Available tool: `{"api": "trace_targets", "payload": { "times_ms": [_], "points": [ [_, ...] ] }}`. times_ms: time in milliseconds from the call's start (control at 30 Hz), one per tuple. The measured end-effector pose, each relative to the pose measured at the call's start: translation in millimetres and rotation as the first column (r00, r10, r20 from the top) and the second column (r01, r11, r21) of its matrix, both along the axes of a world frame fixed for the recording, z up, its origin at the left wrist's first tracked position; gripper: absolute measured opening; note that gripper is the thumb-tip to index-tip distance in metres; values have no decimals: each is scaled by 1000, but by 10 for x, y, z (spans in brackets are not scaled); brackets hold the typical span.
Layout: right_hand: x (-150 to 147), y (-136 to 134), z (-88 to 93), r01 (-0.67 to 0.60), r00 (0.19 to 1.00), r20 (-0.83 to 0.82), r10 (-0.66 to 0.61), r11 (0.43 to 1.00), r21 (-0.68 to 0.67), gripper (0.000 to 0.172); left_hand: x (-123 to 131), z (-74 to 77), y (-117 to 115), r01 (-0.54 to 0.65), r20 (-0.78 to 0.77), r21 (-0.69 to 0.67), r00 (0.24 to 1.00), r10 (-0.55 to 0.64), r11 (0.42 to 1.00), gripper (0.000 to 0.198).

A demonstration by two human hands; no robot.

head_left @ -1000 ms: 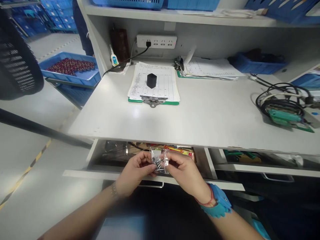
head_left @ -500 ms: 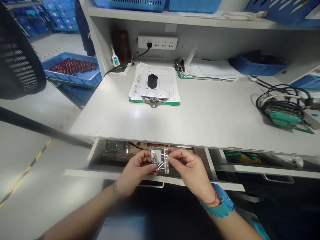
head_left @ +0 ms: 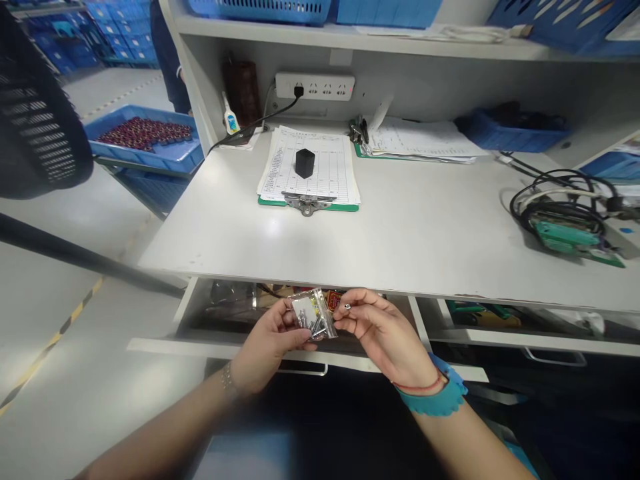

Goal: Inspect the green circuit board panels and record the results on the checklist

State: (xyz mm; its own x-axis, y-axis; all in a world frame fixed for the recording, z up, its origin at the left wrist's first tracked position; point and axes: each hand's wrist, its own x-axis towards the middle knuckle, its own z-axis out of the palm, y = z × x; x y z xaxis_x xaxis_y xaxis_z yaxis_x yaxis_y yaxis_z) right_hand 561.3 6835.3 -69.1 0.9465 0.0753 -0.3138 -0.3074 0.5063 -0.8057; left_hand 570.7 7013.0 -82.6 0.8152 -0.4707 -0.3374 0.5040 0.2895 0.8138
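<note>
My left hand (head_left: pixel 273 337) pinches a small clear zip bag (head_left: pixel 327 327) by its left side, thumb on top. Several silver screws (head_left: pixel 316 327) and a white label lie inside the bag. Just right of the bag's zip edge, my right hand (head_left: pixel 380 327) is closed, with a small silver screw (head_left: pixel 347 307) between thumb and fingertips, its end facing me. Most of that screw is hidden by the fingers. Both hands are above an open drawer (head_left: pixel 187 307) with assorted items inside, partly covered by the hands.
On the white desk (head_left: pixel 400 233) lie a clipboard with papers (head_left: pixel 330 170), a black block (head_left: pixel 305 163) on it, and coiled cables with a green board (head_left: pixel 567 233). A second drawer (head_left: pixel 515 340) stands open at right. Behind are a power strip (head_left: pixel 315 87) and a blue bin (head_left: pixel 520 133).
My right hand has come away from the bag's zip edge, turned, and now shows a screw at its fingertips. The bag has tilted in my left hand.
</note>
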Motion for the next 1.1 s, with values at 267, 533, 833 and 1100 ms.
{"api": "trace_targets", "payload": {
  "times_ms": [267,533,833,1100],
  "points": [
    [32,-16,-7,-153,987,-35,157,982,108,8,12,16,-12,-40,-18,22,999,40,999,38],
    [3,107,-32,-270,958,-15,286,885,-380,13,6,-15,-19,-70,4,27,998,70,997,30],
    [-25,-23,11,122,848,388,362,579,-806,15,36,97,68,36,317,384,933,-168,923,28],
    [-35,-19,-21,71,810,360,462,532,-844,13,291,324,121,-88,612,733,518,-598,674,16]
  ]
}}
